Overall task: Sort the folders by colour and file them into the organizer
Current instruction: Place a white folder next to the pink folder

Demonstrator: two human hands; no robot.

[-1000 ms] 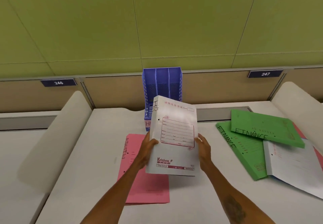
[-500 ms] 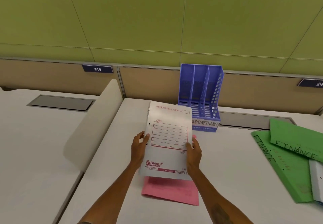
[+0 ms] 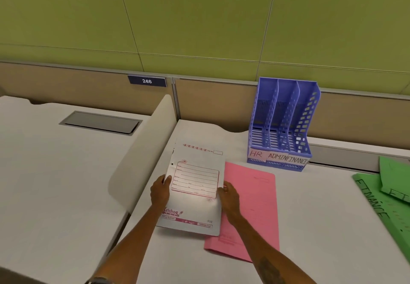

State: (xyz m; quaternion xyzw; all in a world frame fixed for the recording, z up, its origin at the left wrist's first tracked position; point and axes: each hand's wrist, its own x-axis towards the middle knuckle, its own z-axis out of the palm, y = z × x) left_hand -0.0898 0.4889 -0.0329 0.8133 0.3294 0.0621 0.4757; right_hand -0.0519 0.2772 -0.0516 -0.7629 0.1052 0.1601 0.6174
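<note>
I hold a white folder with red print low over the desk's left part, my left hand on its left edge and my right hand on its right edge. A pink folder lies flat just to its right, partly under my right arm. The blue three-slot organizer stands at the back, labelled HR, ADMIN and FINANCE, its slots bare of folders. Two green folders marked FINANCE lie at the right edge of view.
A curved white divider rises to the left of the desk. Beyond it is a neighbouring desk with a grey cable hatch. A tan partition with a 246 plate and a green wall close the back.
The white folder has come down and to the left, off the pink folder, from raised in front of the organizer to low over the desk. The view has swung left.
</note>
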